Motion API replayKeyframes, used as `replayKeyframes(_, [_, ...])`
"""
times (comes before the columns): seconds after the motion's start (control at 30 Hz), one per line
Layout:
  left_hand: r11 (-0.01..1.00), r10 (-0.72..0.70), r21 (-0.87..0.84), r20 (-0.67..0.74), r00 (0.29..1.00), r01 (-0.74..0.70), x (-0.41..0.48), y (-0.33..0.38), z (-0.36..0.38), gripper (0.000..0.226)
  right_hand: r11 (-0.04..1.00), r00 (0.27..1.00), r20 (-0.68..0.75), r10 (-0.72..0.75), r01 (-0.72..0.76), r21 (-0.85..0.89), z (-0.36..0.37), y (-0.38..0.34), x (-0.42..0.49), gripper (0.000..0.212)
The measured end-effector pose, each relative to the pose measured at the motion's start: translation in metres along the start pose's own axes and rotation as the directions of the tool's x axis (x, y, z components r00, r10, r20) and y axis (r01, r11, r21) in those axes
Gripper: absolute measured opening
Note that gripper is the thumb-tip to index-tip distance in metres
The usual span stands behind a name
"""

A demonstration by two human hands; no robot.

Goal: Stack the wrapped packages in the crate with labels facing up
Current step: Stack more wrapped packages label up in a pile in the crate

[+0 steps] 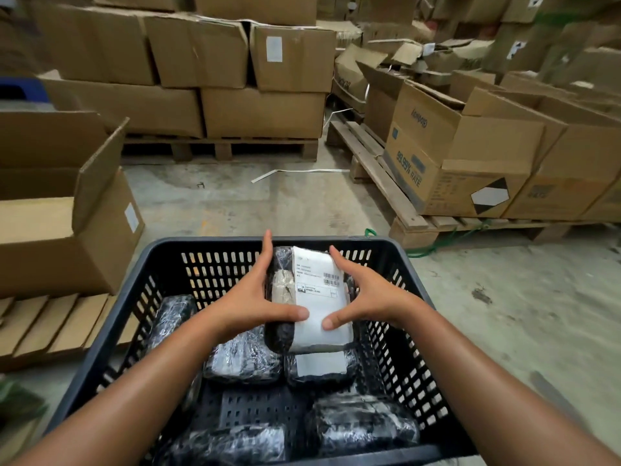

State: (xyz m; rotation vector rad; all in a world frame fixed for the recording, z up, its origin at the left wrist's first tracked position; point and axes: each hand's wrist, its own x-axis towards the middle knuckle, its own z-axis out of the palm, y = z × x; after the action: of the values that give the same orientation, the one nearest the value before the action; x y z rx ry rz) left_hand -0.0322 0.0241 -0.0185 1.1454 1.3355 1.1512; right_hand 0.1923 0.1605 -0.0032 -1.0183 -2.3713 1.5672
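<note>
A black perforated plastic crate (111,314) stands on the floor in front of me. Above its middle I hold a black-wrapped package (314,307) with a white barcode label facing up. My left hand (250,297) grips its left side, thumb on the label. My right hand (366,297) grips its right side, thumb on the label too. Several other black shiny-wrapped packages lie in the crate: one (321,366) directly below with a white label up, one (243,359) beside it, one (171,317) at the left wall, two (361,422) near the front.
Cardboard boxes on wooden pallets stand behind (232,79) and to the right (470,163). An open carton (67,213) sits left of the crate, with flattened cardboard (50,324) below it. The concrete floor (235,200) lies beyond the crate, with a white strap (295,172) on it.
</note>
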Motion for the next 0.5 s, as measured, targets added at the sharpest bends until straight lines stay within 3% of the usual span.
replayKeyframes(0.13, [0.977, -0.076, 0.201, 0.026, 0.997, 0.069, 0.011, -0.018, 0.012, 0.146, 0.998, 0.998, -0.016, 0.057, -0.058, -0.037, -0.002, 0.021, 0.002, 0.14])
replayKeyframes(0.23, [0.929, -0.121, 0.349, -0.035, 0.992, 0.125, 0.019, -0.035, 0.029, 0.138, 0.987, 0.988, -0.022, 0.151, -0.152, -0.061, 0.005, 0.034, 0.006, 0.137])
replayKeyframes(0.5, [0.81, -0.237, 0.54, -0.054, 0.97, 0.228, 0.033, -0.077, 0.031, 0.151, 0.938, 0.964, -0.036, 0.263, -0.265, -0.224, 0.017, 0.044, 0.038, 0.138])
